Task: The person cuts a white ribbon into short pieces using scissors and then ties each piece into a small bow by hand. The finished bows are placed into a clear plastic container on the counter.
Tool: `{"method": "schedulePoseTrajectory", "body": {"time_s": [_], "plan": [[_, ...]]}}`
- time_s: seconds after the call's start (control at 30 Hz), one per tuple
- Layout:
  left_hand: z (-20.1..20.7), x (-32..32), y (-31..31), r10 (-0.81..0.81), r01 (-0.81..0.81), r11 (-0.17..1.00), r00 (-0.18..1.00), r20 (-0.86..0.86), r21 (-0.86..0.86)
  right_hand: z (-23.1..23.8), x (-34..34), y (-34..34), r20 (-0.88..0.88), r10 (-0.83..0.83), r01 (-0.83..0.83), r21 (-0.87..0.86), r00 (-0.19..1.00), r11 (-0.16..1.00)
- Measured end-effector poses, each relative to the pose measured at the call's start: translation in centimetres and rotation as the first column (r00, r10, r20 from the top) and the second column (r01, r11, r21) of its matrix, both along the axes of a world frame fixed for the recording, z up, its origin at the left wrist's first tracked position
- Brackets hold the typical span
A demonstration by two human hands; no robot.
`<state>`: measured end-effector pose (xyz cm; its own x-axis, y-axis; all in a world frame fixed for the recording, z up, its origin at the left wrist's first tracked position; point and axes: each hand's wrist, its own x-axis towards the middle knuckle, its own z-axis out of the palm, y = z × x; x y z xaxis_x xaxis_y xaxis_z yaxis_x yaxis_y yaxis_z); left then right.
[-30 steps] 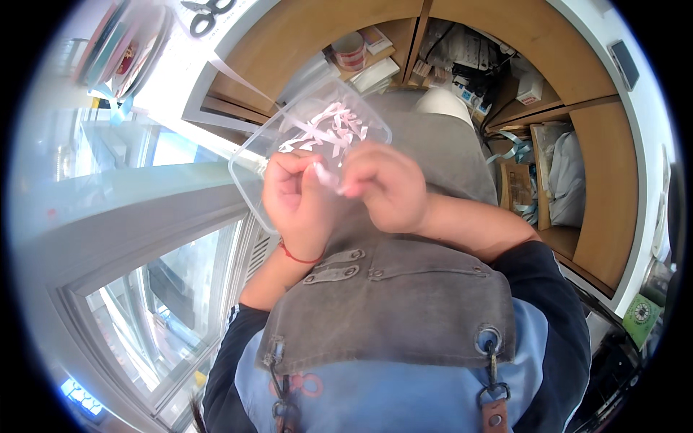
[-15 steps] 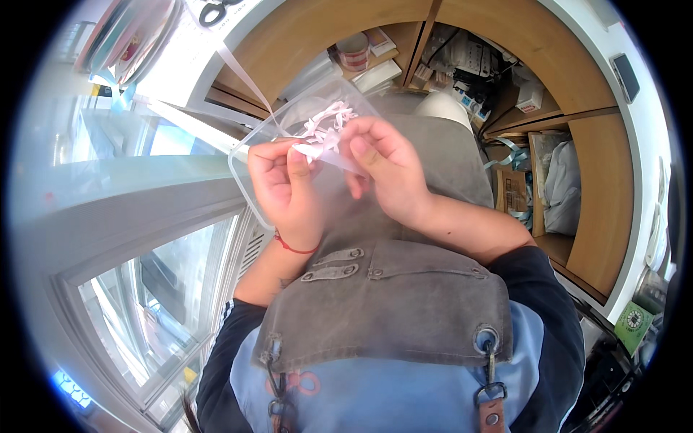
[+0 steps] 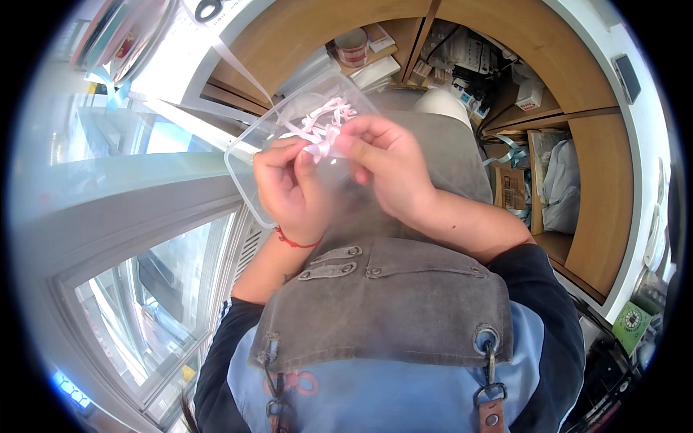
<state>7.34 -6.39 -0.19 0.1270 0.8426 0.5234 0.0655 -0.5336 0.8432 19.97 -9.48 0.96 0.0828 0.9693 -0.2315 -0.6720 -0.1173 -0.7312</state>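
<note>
Between my two hands is a pale pink satin ribbon (image 3: 323, 145), folded into a small bow-like loop. My left hand (image 3: 287, 180) pinches its left side between thumb and fingers. The right hand (image 3: 386, 162) pinches the other side, fingers bent and fingertips close to the left ones. A long strip of the ribbon runs up from the hands toward the white table at the upper left. Just beyond and below my hands, a clear plastic box (image 3: 242, 177) rests by my lap. Several pink ribbon bows (image 3: 328, 113) lie in it.
Ribbon spools (image 3: 126, 43) stand at the upper left, near black scissor handles (image 3: 208, 9) on the white table. Wooden cabinets (image 3: 603, 209) curve around ahead and to the right, holding a paper cup (image 3: 352, 47), cables and bags. A phone (image 3: 626, 78) lies on the right tabletop.
The ribbon's loose flap has been drawn in and now forms a tighter loop between my fingertips. My right hand has turned slightly, and the box has shifted a little left.
</note>
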Motion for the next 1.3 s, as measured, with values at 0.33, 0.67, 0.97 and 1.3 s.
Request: {"method": "schedulePoseTrajectory", "body": {"time_s": [0.33,0.67,0.97,1.3], "plan": [[-0.7,0.0,0.2,-0.024,0.027,0.999,0.998,-0.064,0.042,-0.5,0.1,0.4,-0.110,0.048,-0.054,-0.052,0.993,0.997],[0.4,0.3,0.4,-0.133,0.346,0.849,0.871,0.473,-0.400,-2.0,0.2,0.1,-0.488,0.190,-0.193,0.045,0.852,0.980],[-0.1,0.0,0.4,-0.119,0.181,0.963,0.950,0.289,-0.199,-2.4,0.9,0.2,-0.495,0.359,-0.299,0.200,0.791,0.933],[-0.2,-0.5,0.8,-0.118,0.203,0.945,0.943,0.310,-0.257,-2.6,1.1,0.9,0.007,0.096,-0.094,0.300,0.995,0.949]]}}
